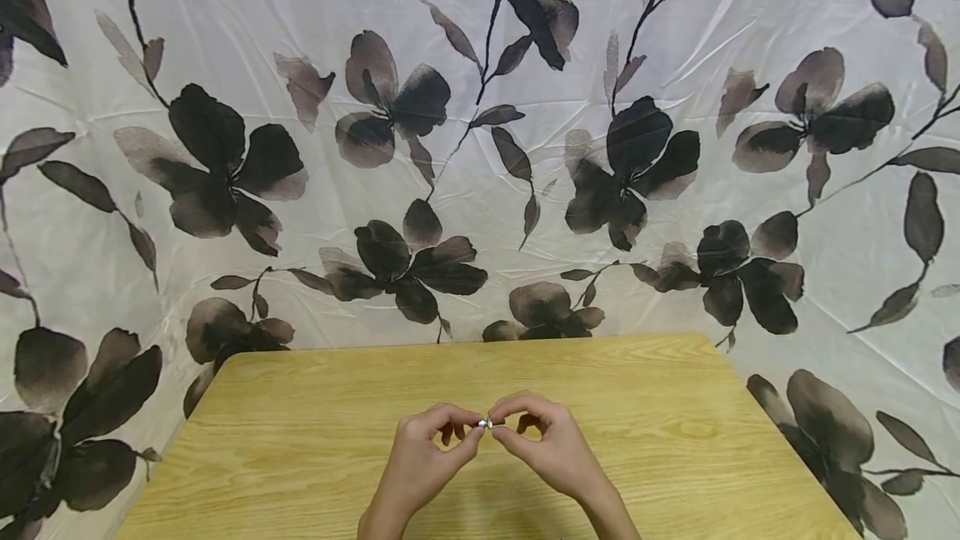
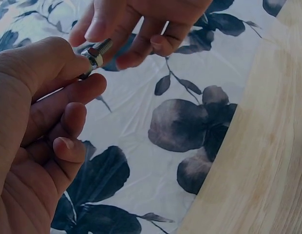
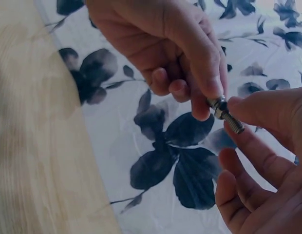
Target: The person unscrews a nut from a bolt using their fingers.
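A small metal bolt [image 1: 485,423] with a nut [image 3: 220,111] on its thread is held between both hands over the table. My left hand [image 1: 424,458] pinches the head end between thumb and index finger, and those fingertips hide the head. From the other side, my right hand [image 1: 551,448] brings its thumb and index finger to either side of the nut, in a light pinch. Bare threaded shank [image 2: 106,46] sticks out beyond the nut towards the right palm. In both wrist views the remaining fingers are loosely bent, holding nothing.
Below the hands lies a light wood-grain table [image 1: 300,423] with rounded far corners. White cloth [image 1: 525,190] printed with dark flowers hangs behind it and along both sides.
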Demonstrator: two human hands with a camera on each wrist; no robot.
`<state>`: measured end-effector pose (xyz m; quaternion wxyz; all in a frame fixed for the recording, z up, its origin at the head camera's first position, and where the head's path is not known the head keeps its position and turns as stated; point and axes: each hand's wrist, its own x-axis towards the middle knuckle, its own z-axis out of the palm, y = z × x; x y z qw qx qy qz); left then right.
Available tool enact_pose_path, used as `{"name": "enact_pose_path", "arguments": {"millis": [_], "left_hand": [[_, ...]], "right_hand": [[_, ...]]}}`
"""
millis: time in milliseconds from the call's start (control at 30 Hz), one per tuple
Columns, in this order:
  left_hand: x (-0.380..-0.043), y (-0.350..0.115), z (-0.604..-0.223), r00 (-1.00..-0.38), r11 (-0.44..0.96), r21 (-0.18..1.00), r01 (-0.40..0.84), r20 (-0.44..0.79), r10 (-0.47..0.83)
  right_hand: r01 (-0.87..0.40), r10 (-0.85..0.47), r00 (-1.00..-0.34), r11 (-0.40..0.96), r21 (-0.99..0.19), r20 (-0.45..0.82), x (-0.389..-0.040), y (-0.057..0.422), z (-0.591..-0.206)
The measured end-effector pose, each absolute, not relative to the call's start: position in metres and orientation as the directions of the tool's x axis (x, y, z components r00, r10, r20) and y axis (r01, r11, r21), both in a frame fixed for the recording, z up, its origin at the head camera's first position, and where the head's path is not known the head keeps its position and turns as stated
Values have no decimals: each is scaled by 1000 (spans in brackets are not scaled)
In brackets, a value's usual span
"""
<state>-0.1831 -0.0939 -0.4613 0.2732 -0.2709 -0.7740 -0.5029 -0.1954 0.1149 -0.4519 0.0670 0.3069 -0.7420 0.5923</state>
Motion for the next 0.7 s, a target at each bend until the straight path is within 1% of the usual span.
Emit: {"name": "enact_pose_path", "arguments": {"millis": [33, 100, 267, 367, 467, 700], "left_hand": [[-183, -94, -461, -705, 348, 631, 693, 695, 144], [-183, -94, -461, -706, 353, 631, 691, 694, 142], [-183, -93, -460, -693, 353, 619, 702, 707, 139], [-182, -93, -460, -688, 350, 614, 707, 711, 142], [-181, -92, -459, -695, 357, 619, 700, 704, 142], [-181, -93, -459, -715, 369, 634, 680, 685, 139]], "right_hand": [[-535, -371, -804, 107, -838, 465, -195, 115, -452], [-506, -358, -826, 128, -853, 436, -195, 115, -451], [-399, -347, -885, 223, -890, 310, -195, 116, -447], [-378, -363, -889, 236, -895, 280, -195, 116, -447], [-373, -375, -886, 229, -899, 272, -195, 116, -446], [-410, -378, -870, 199, -890, 316, -194, 114, -447]]}}
